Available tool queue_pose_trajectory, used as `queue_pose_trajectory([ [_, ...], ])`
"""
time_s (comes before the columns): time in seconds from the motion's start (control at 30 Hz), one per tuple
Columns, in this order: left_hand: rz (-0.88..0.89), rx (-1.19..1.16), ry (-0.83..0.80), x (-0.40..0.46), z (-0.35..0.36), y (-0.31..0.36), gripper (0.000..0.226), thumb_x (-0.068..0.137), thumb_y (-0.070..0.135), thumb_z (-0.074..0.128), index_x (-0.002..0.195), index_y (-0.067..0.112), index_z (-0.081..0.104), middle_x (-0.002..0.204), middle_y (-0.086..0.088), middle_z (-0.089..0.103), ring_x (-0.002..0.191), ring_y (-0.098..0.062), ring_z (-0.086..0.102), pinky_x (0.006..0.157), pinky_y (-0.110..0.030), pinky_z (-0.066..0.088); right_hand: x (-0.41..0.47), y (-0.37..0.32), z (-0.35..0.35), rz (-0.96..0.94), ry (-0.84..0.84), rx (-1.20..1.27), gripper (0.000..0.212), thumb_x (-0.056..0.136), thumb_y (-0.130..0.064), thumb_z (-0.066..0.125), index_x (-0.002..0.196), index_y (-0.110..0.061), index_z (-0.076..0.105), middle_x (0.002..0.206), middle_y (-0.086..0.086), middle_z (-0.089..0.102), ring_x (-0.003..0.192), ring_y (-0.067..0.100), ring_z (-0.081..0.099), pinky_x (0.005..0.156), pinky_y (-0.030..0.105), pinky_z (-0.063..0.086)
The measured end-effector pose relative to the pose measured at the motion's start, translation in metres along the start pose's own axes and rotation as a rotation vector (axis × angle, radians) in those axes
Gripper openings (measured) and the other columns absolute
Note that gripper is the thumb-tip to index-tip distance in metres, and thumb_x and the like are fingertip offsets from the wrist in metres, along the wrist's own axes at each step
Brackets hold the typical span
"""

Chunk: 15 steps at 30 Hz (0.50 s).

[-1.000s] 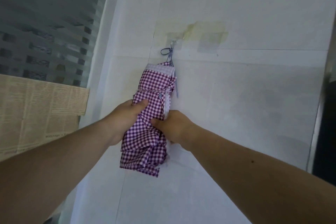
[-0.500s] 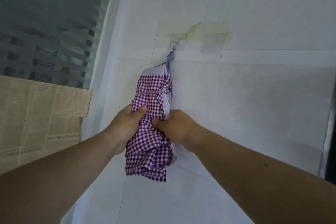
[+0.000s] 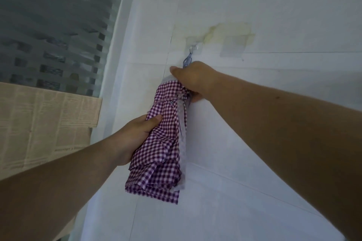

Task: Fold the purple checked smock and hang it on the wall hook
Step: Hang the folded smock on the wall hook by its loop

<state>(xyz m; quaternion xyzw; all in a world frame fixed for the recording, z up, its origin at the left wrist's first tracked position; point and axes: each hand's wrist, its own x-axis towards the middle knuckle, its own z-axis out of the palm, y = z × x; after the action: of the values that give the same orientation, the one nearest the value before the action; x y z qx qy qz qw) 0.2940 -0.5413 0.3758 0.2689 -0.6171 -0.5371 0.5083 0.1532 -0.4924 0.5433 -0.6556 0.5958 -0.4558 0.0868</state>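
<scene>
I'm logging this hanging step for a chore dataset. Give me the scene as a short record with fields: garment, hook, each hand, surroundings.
garment: purple checked smock, folded into a long bundle, held against the white tiled wall
hook: clear wall hook, with a blue loop hanging from it
left hand: left hand grips the bundle's middle
right hand: right hand grips the bundle's top, just below the loop
surroundings: newspaper under a frosted window
</scene>
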Motion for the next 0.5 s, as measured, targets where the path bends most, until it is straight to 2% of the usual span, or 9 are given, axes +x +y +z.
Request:
queue_pose_trajectory([
  [0.03, 0.001, -0.005, 0.003, -0.001, 0.0, 0.0, 0.04, 0.098, 0.057, 0.063, 0.13, 0.035, 0.065, 0.115, 0.005, 0.081, 0.1, -0.017, 0.079, 0.086, -0.033, 0.058, 0.007, -0.004, 0.0, -0.049, 0.112, 0.026, 0.054, 0.107, -0.039, 0.048, 0.147, -0.002, 0.043, 0.134, 0.019, 0.06, 0.111, 0.034, 0.066, 0.09, 0.044, 0.06],
  [0.1, 0.013, -0.018, 0.013, -0.002, -0.001, -0.002, 0.039, 0.098, 0.056, 0.063, 0.13, 0.034, 0.065, 0.115, 0.004, 0.081, 0.101, -0.018, 0.079, 0.089, -0.035, 0.058, 0.008, -0.005, 0.001, -0.229, 0.147, -0.38, 0.044, 0.109, -0.021, 0.044, 0.148, -0.001, 0.041, 0.143, 0.021, 0.055, 0.128, 0.035, 0.056, 0.102, 0.04, 0.048],
  [0.13, 0.02, -0.024, 0.021, -0.003, -0.002, -0.002, 0.038, 0.099, 0.055, 0.063, 0.131, 0.033, 0.065, 0.115, 0.004, 0.081, 0.101, -0.018, 0.079, 0.089, -0.035, 0.058, 0.01, -0.005, -0.001, -0.272, 0.165, -0.574, 0.041, 0.108, -0.016, 0.044, 0.146, -0.002, 0.044, 0.143, 0.02, 0.056, 0.13, 0.033, 0.055, 0.1, 0.037, 0.044],
  [0.17, 0.022, -0.031, 0.028, -0.004, -0.003, -0.004, 0.038, 0.1, 0.054, 0.062, 0.131, 0.032, 0.065, 0.115, 0.004, 0.081, 0.102, -0.018, 0.078, 0.09, -0.035, 0.058, 0.01, -0.003, -0.001, -0.255, 0.195, -0.664, 0.037, 0.107, -0.014, 0.046, 0.143, -0.004, 0.048, 0.139, 0.017, 0.059, 0.128, 0.031, 0.056, 0.093, 0.034, 0.043],
  [0.23, 0.032, -0.025, 0.03, -0.005, -0.003, -0.003, 0.035, 0.101, 0.052, 0.062, 0.129, 0.031, 0.066, 0.114, 0.004, 0.081, 0.101, -0.018, 0.078, 0.089, -0.033, 0.058, 0.01, -0.001, -0.002, -0.234, 0.233, -0.716, 0.033, 0.105, -0.016, 0.053, 0.137, -0.007, 0.056, 0.131, 0.013, 0.064, 0.12, 0.028, 0.061, 0.082, 0.032, 0.038],
  [0.33, 0.061, -0.008, 0.043, -0.005, -0.003, 0.002, 0.029, 0.103, 0.05, 0.061, 0.125, 0.032, 0.067, 0.11, 0.006, 0.081, 0.098, -0.016, 0.079, 0.084, -0.029, 0.058, 0.009, -0.006, -0.003, -0.28, 0.248, -0.721, 0.042, 0.101, -0.028, 0.063, 0.138, -0.009, 0.055, 0.131, 0.01, 0.064, 0.119, 0.027, 0.062, 0.087, 0.033, 0.046],
  [0.43, 0.067, 0.001, 0.043, -0.006, -0.004, 0.003, 0.032, 0.103, 0.051, 0.06, 0.127, 0.032, 0.066, 0.111, 0.006, 0.081, 0.099, -0.015, 0.079, 0.084, -0.029, 0.057, 0.012, 0.004, -0.004, -0.368, 0.237, -0.732, 0.039, 0.102, -0.026, 0.06, 0.137, -0.009, 0.057, 0.129, 0.011, 0.065, 0.113, 0.027, 0.065, 0.08, 0.034, 0.045],
  [0.5, 0.038, -0.004, 0.035, -0.008, 0.001, -0.001, 0.041, 0.101, 0.053, 0.061, 0.133, 0.028, 0.066, 0.115, 0.004, 0.081, 0.103, -0.018, 0.078, 0.091, -0.033, 0.058, 0.015, 0.011, -0.001, -0.357, 0.209, -0.796, 0.032, 0.104, -0.018, 0.056, 0.133, -0.008, 0.06, 0.128, 0.011, 0.066, 0.112, 0.026, 0.065, 0.076, 0.032, 0.041],
])
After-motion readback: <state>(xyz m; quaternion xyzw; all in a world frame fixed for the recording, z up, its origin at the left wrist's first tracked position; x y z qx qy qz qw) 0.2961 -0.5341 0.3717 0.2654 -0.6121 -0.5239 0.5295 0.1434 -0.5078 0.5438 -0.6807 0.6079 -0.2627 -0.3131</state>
